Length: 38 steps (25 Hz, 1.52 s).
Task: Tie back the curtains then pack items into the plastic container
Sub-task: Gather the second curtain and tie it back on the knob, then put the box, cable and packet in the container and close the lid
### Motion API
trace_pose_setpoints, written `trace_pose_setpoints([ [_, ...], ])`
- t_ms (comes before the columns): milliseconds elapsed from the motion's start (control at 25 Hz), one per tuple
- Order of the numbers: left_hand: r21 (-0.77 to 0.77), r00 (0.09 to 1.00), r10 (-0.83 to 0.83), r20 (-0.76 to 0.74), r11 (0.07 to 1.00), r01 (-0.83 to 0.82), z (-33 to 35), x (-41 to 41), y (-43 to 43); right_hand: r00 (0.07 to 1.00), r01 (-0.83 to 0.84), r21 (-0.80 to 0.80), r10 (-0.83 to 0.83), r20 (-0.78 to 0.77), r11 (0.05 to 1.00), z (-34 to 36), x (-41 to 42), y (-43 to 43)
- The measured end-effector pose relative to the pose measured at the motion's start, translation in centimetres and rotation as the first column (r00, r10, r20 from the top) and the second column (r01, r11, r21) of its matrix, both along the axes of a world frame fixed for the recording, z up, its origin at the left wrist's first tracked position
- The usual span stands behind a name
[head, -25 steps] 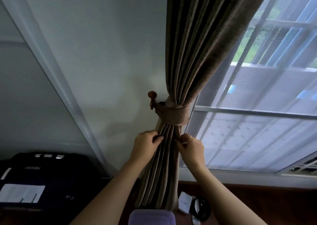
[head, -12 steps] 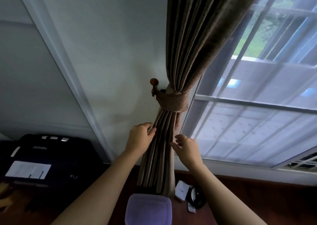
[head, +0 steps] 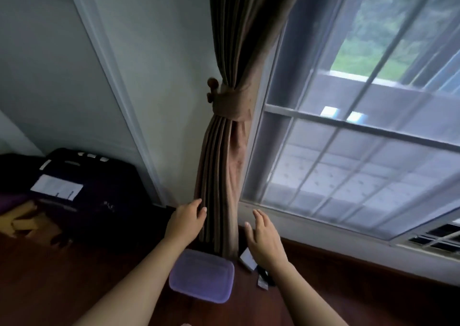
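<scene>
Curtain (head: 224, 176), one brown panel, hangs cinched by one tieback (head: 231, 104) hooked on one knob (head: 212, 83). Left hand (head: 186, 220) at its 9 o'clock rests loosely open against the folds; right hand (head: 263, 238) at 3 o'clock is spread, holding nothing. One lidded plastic container (head: 201, 274) lies at 6 o'clock.
</scene>
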<state>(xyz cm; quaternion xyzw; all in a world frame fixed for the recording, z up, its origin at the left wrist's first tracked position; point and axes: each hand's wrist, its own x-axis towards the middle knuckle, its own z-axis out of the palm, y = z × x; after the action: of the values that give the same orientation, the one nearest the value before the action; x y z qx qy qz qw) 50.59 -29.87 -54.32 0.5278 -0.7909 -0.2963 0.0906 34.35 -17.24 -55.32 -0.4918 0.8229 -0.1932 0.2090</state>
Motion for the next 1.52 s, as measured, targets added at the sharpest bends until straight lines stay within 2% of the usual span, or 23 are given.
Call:
trace_pose_setpoints([
  [160,0.077,0.987,-0.039,0.157,0.997,0.027,-5.9,-0.1,6.9,0.992,-0.104,0.056,0.108,-0.066,0.993,-4.3,-1.2,5.4],
  [360,0.088,0.973,0.005,0.23,0.996,-0.025,-14.1,-0.2,9.6,0.988,-0.118,0.116,0.129,-0.09,0.986,-12.6,-2.7,7.9],
  [560,0.063,0.96,0.017,0.278,0.997,-0.036,-28.0,-0.1,9.5,0.99,-0.103,0.142,0.115,-0.08,0.985,-26.9,-1.4,8.1],
  [800,0.046,0.935,0.069,0.347,0.995,-0.091,-48.5,2.6,7.4,0.994,-0.106,0.211,0.11,-0.01,0.972,-47.5,-0.4,7.5],
  [1000,-0.014,0.917,0.155,0.368,0.987,-0.161,-60.2,4.9,2.9,0.996,-0.081,0.225,0.069,0.061,0.971,-60.2,-1.1,5.4],
  [1200,-0.08,0.891,0.243,0.384,0.97,-0.23,-66.8,7.9,-0.5,0.98,-0.031,0.183,-0.006,0.197,0.983,-67.2,0.1,3.3],
  [1320,0.029,0.891,0.335,0.307,0.932,-0.36,-68.5,8.7,-1.5,0.946,-0.013,0.213,-0.057,0.319,0.977,-68.9,1.0,2.9],
  [1440,0.068,0.886,0.371,0.278,0.912,-0.404,-69.0,9.1,-1.9,0.903,0.0,0.239,-0.103,0.418,0.971,-69.6,1.0,3.1],
  [1520,0.139,0.863,0.436,0.256,0.867,-0.479,-68.6,9.9,-1.9,0.877,0.038,0.226,-0.14,0.459,0.973,-69.6,0.3,3.8],
])
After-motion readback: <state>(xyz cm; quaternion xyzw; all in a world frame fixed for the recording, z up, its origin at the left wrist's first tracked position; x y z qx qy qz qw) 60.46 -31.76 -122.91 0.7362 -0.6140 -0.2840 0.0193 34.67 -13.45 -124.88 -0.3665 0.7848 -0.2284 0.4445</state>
